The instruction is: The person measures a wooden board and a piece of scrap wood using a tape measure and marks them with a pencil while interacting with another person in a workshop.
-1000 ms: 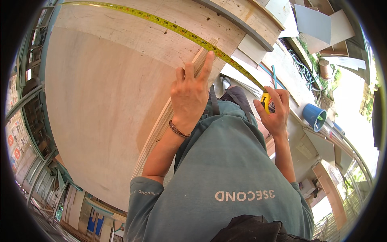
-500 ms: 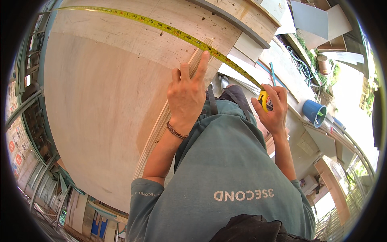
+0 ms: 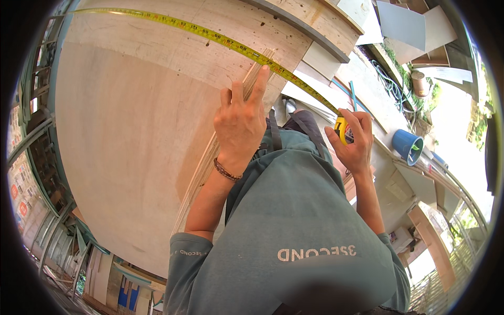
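Observation:
A yellow tape measure blade (image 3: 210, 38) stretches in a curve from the far left across the plywood sheet (image 3: 121, 142) to its case. My right hand (image 3: 358, 142) grips the yellow-and-black tape measure case (image 3: 344, 131) off the sheet's right edge, thumb and fingers around it. My left hand (image 3: 239, 123) lies over the layered edge of the plywood. Its index finger reaches out, the tip at the blade where the blade crosses that edge. The other visible fingers are apart and slightly bent; the thumb is hidden.
More boards (image 3: 336, 21) lie stacked at the far right. Beyond my right hand stands a blue bucket (image 3: 407, 144), with a coiled hose (image 3: 388, 84) farther back. Metal railing (image 3: 31, 139) runs along the left. A dark blurred shape (image 3: 331, 299) covers part of my shirt.
The view has shifted very slightly. Both hands and the tape measure keep their places relative to the plywood. The dark shape at the lower edge has moved and become blurred.

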A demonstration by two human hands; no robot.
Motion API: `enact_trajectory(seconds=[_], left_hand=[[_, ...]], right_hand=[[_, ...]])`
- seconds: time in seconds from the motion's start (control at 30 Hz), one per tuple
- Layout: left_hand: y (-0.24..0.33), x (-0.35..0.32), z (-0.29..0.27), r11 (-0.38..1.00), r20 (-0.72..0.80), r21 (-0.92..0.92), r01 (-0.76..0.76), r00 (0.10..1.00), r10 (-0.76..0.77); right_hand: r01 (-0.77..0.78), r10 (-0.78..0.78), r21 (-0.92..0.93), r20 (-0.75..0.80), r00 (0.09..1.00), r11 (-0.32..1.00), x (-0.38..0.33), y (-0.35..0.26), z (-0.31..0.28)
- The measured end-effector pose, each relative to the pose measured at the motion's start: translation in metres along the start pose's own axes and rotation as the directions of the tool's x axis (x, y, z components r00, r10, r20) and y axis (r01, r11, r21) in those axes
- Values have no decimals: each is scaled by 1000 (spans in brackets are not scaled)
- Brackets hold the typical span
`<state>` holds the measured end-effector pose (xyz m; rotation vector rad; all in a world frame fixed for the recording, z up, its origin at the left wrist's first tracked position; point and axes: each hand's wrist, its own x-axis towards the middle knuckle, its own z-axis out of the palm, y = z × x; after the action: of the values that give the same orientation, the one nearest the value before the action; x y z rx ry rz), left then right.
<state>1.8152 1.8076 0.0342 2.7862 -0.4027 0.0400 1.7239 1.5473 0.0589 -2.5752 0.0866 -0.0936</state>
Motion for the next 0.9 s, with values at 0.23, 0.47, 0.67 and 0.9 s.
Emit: enact_trajectory(seconds=[0.23, 0.47, 0.67, 0.9], left_hand=[[-1, 0, -2, 1000, 0, -27, -1, 1000, 1], [-2, 0, -2, 1000, -7, -26, 2, 1000, -2], [-2, -1, -3, 1000, -6, -30, 1, 1000, -1], [-4, 1, -2, 998, 8, 59, -17, 1000, 16]], right_hand=[[-9, 9, 1, 9, 1000, 1000, -1, 1, 1], [13, -13, 11, 9, 1000, 1000, 0, -2, -1], [-10, 10, -1, 5, 1000, 1000, -2, 0, 1], [-28, 28, -24, 5, 1000, 999, 1, -3, 1]])
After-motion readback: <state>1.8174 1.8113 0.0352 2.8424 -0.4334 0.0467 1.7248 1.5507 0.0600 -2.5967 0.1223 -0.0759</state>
